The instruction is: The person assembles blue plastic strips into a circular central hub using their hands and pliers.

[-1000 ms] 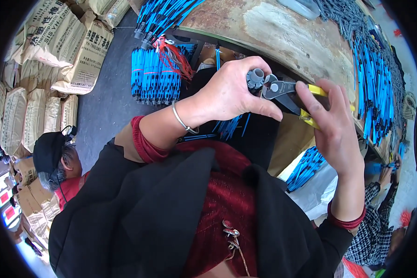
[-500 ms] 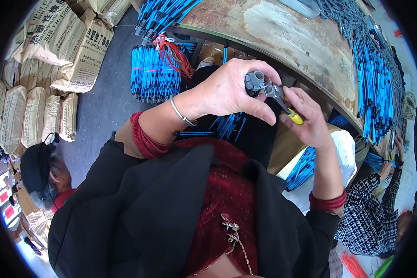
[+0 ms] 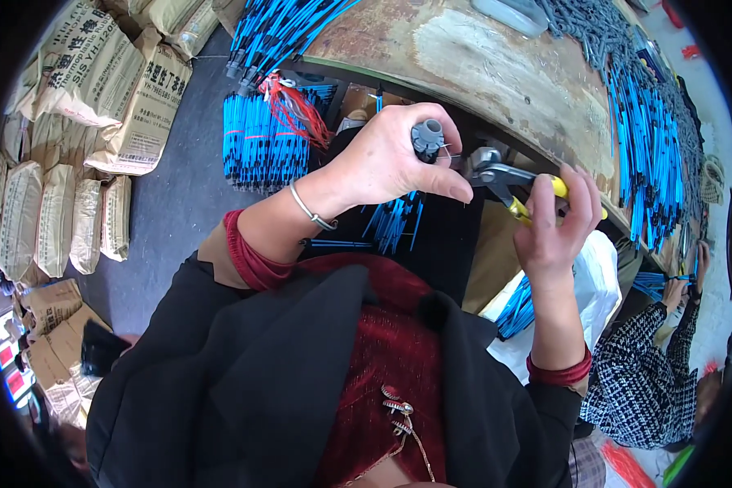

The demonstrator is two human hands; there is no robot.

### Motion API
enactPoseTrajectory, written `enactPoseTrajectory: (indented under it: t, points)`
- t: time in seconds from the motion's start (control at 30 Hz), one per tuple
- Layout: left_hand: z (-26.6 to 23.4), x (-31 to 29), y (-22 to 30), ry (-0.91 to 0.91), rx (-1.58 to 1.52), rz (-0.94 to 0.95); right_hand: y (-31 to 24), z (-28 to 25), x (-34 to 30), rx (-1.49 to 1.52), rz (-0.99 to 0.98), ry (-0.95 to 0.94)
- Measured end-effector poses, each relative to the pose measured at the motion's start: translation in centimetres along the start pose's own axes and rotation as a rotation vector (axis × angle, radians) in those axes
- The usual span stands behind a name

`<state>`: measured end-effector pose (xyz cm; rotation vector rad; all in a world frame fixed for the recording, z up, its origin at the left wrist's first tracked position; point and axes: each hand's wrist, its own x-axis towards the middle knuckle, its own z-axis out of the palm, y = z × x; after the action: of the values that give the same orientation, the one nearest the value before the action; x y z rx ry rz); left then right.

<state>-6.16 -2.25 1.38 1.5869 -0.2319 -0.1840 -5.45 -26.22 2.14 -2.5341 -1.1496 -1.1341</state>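
Left hand (image 3: pixel 390 163) grips grey plug (image 3: pixel 427 138); right hand (image 3: pixel 555 232) grips pliers (image 3: pixel 504 180) beside bench edge (image 3: pixel 545 159).

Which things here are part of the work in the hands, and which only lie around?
In use:
- left hand grips grey plug
- right hand grips yellow-handled pliers

Lying about:
- blue rod bundle on floor
- paper sacks
- worn bench

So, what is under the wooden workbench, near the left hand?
Under the wooden workbench bundles of blue rods stand on the floor, one tied with red string. The left hand covers what lies further back in the shadow.
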Motion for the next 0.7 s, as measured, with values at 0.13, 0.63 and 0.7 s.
enactPoseTrajectory:
  t: [0.13,0.63,0.7]
  points:
    - [0.1,0.1,0.1,-0.007,0.042,0.061,0.1,0.4,0.2,0.004,-0.124,-0.013]
    - [0.7,0.6,-0.3,0.067,0.103,0.0,-4.2,1.0,-1.3,0.033,0.201,-0.088]
    - [0.8,0.8,-0.2,0.054,0.102,-0.005,-3.9,0.7,-1.9,0.092,0.233,-0.139]
